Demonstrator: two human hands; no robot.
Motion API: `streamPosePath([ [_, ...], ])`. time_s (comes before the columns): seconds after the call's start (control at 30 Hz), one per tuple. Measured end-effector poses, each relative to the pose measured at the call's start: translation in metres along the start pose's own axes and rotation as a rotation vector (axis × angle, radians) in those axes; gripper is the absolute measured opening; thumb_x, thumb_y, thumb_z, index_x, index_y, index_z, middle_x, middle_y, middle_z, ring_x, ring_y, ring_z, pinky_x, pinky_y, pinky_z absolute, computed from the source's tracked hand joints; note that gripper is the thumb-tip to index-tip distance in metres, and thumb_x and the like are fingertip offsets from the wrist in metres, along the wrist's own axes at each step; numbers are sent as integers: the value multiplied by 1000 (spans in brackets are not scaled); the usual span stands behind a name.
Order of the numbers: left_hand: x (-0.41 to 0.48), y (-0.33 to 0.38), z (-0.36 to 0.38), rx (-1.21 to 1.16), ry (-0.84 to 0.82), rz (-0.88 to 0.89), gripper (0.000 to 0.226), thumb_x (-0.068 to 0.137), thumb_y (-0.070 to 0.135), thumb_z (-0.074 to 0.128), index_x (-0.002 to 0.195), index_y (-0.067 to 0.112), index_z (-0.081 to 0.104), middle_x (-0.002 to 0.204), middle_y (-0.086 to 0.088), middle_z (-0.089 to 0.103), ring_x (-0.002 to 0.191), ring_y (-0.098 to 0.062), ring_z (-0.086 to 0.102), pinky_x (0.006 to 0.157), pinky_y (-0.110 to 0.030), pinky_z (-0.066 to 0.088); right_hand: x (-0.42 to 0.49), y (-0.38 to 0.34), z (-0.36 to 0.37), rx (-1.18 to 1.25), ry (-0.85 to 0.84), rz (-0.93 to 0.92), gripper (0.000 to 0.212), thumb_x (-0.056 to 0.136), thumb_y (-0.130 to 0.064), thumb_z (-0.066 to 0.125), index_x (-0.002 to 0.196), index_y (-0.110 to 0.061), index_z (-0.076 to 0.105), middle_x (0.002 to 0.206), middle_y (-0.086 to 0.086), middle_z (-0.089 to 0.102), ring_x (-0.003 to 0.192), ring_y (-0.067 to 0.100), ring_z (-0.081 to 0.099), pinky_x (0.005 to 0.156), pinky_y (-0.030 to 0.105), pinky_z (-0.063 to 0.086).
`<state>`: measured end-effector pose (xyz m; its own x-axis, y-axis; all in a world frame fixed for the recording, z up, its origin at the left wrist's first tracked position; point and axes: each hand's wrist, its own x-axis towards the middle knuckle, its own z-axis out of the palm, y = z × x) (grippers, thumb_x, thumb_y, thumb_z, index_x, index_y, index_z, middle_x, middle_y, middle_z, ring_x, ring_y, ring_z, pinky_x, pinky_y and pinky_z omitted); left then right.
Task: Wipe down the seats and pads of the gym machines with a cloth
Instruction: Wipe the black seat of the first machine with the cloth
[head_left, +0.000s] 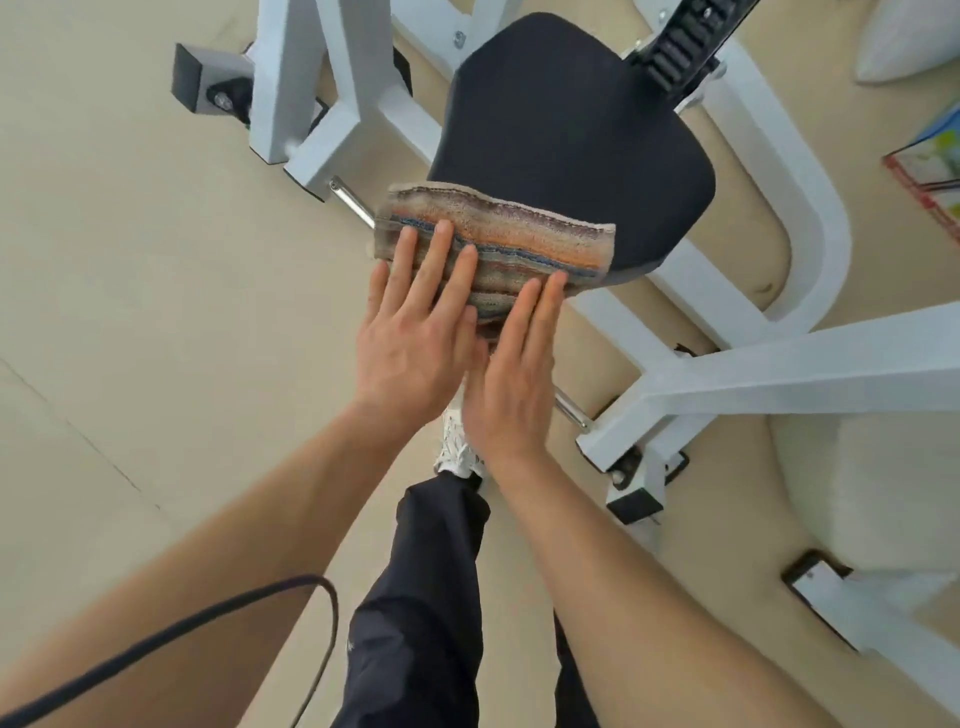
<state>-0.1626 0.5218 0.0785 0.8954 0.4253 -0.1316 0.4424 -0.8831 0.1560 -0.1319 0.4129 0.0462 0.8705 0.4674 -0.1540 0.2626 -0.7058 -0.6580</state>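
A black padded seat (566, 135) of a white gym machine fills the upper middle of the head view. A striped orange, blue and brown cloth (498, 244) lies folded over the seat's near edge. My left hand (415, 332) rests flat on the cloth's near left part, fingers spread. Beside it my right hand (514, 364) is also flat, its fingertips pressing on the cloth's near right part. Neither hand grips the cloth; both press it against the seat.
The white machine frame (779, 364) runs right and behind the seat, with a toothed black adjuster (675, 47) at the top. A chrome bar (353, 200) sticks out left of the seat. My leg and white shoe (457, 452) stand on the beige floor below.
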Motion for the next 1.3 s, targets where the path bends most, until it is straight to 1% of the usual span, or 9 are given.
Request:
streamPosePath([
  [0.1, 26, -17, -16, 68, -190, 173, 56, 105, 40, 22, 159, 23, 22, 167, -3, 14, 154, -29, 9, 125, -47, 9, -18, -40, 10, 474, -95, 259, 72, 106, -35, 32, 157, -11, -14, 167, 5, -14, 152, 3, -5, 116, 8, 9],
  [0.27, 75, -29, -29, 209, -357, 439, 57, 106, 48, 10, 159, 32, 1, 168, 0, 1, 155, -27, -1, 124, -48, 1, 5, -36, 16, 615, -5, 368, 71, 106, -35, 26, 156, -9, -17, 167, 6, -15, 154, 8, -8, 126, 35, 10],
  [0.53, 167, 42, -3, 302, -436, 765, 59, 104, 50, 3, 158, 33, -8, 168, 1, -6, 155, -24, -8, 125, -47, -2, 88, 2, 6, 847, 410, 671, 80, 100, -50, 22, 155, -9, -20, 167, 12, -12, 155, 21, -3, 125, 46, 14],
  [0.63, 163, 37, -4, 298, -426, 781, 59, 105, 51, 4, 159, 31, -6, 168, -2, -4, 155, -25, -6, 125, -47, -1, 93, -11, 12, 871, 494, 681, 74, 104, -47, 24, 157, -14, -16, 168, 9, -4, 155, 18, 7, 125, 42, 19],
  [0.8, 115, -22, -30, 290, -423, 766, 59, 103, 52, 1, 159, 32, -4, 168, -1, -2, 155, -24, -5, 126, -47, 4, 33, -89, 35, 1045, 359, 699, 68, 102, -53, 19, 158, -27, -10, 168, -9, 0, 152, 2, 11, 124, 31, 20],
  [0.9, 103, -22, -35, 304, -434, 719, 62, 102, 55, -3, 159, 33, 1, 168, 0, 3, 155, -24, -1, 126, -47, 7, 32, -76, 29, 1211, 326, 678, 58, 108, -40, 20, 156, -33, -11, 154, -24, 24, 130, -20, 39, 100, 10, 43],
  [1.03, 113, -3, -26, 285, -413, 698, 63, 100, 58, -6, 158, 36, -5, 168, 4, -3, 155, -22, -5, 126, -45, 3, 60, -45, 21, 1167, 446, 624, 68, 101, -49, 25, 155, -35, -15, 168, -4, 5, 152, 8, 19, 121, 42, 28],
  [1.17, 134, 15, -13, 267, -414, 726, 59, 101, 56, -3, 157, 38, -10, 168, 5, -9, 155, -21, -9, 126, -46, 2, 80, -20, 13, 1153, 516, 619, 69, 103, -41, 26, 157, -24, -14, 168, 4, -2, 154, 15, 9, 124, 45, 19],
  [1.3, 166, 55, 6, 239, -406, 764, 58, 102, 53, 0, 158, 37, -7, 168, 4, -6, 155, -21, -6, 126, -43, 0, 110, 14, -12, 1127, 609, 682, 60, 104, -28, 31, 158, -21, 6, 161, 9, 26, 145, 18, 34, 118, 38, 33],
])
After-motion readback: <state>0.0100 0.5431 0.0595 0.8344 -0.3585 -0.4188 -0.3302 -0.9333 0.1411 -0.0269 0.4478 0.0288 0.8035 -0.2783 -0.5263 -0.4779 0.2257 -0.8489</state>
